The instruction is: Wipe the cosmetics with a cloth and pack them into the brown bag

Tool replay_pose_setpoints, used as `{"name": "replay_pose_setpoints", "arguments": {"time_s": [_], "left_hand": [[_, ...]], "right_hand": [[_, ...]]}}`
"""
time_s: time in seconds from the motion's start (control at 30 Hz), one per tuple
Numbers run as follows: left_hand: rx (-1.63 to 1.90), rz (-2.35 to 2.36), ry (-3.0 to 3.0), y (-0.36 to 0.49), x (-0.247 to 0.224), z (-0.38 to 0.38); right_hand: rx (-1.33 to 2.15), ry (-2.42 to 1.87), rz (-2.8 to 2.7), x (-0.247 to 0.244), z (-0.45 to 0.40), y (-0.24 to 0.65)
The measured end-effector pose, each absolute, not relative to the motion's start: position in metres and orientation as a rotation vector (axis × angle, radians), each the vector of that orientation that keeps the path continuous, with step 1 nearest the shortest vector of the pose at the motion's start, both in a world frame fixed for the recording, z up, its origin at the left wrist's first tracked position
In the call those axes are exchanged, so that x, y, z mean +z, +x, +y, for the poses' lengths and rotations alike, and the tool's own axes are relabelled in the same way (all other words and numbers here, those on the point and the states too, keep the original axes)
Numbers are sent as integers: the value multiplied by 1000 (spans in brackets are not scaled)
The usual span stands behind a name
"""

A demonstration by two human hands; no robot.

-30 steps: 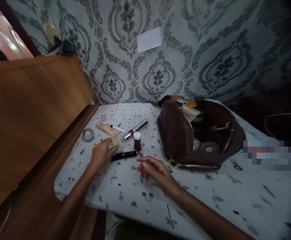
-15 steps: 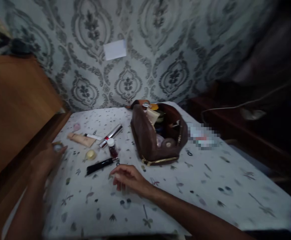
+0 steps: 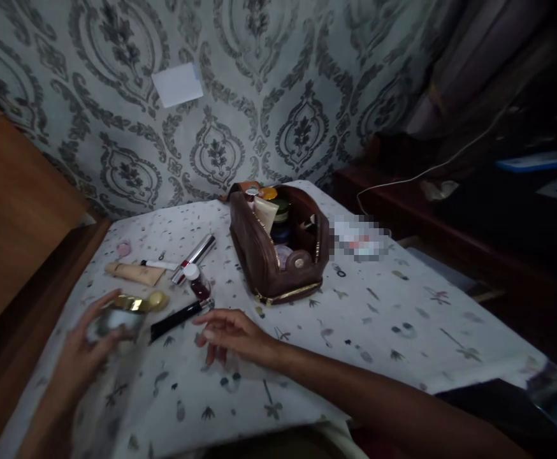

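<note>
My left hand [image 3: 85, 354] is wrapped round a glass jar [image 3: 116, 325] with a shiny gold lid, blurred by motion, above the left part of the table. My right hand [image 3: 233, 335] hovers over or rests on the cloth with loosely spread fingers, holding nothing. Close to its fingertips is a black tube [image 3: 178, 320]. Beyond lie a small dark-red bottle with a white cap [image 3: 197, 282], a silver tube with a red band [image 3: 193, 258], a beige squeeze tube [image 3: 136, 273], a thin white tube [image 3: 159, 264] and a small yellowish round item [image 3: 158, 299].
A brown toiletry bag [image 3: 254, 255] stands unzipped at the table's back, with several cosmetics inside. Right of it lies a pixelated packet [image 3: 361, 237]. A pink item [image 3: 123, 248] sits far left. A wooden panel [image 3: 20, 210] borders the left; patterned wallpaper [image 3: 278, 89] is behind.
My left hand has come from the table's left edge towards the middle, bringing the jar with it. My right hand keeps nearly the same pose. The camera view has turned right.
</note>
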State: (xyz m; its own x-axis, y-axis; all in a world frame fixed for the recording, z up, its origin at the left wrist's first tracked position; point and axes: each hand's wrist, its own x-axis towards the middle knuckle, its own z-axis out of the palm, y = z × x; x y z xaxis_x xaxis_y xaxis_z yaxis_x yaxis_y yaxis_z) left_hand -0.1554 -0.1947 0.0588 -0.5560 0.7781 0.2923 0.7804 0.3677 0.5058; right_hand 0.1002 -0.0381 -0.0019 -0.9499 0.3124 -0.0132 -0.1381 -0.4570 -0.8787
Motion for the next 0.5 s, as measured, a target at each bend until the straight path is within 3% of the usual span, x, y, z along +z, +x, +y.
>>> {"name": "replay_pose_setpoints", "arguments": {"time_s": [0.13,0.3,0.4,0.5], "left_hand": [[-998,-2346,-2060,-63,63,-166],[-728,-2291,-2145,-39,56,-159],[-948,-2368,-2016,-48,59,-167],[-1455,-2408,-1691,-50,63,-173]], "right_hand": [[2482,-225,-1343,-5,-41,99],[2395,-326,-1287,-6,-38,102],[2353,-292,-1338,-1,-36,104],[2302,-279,-1405,5,-35,106]]}}
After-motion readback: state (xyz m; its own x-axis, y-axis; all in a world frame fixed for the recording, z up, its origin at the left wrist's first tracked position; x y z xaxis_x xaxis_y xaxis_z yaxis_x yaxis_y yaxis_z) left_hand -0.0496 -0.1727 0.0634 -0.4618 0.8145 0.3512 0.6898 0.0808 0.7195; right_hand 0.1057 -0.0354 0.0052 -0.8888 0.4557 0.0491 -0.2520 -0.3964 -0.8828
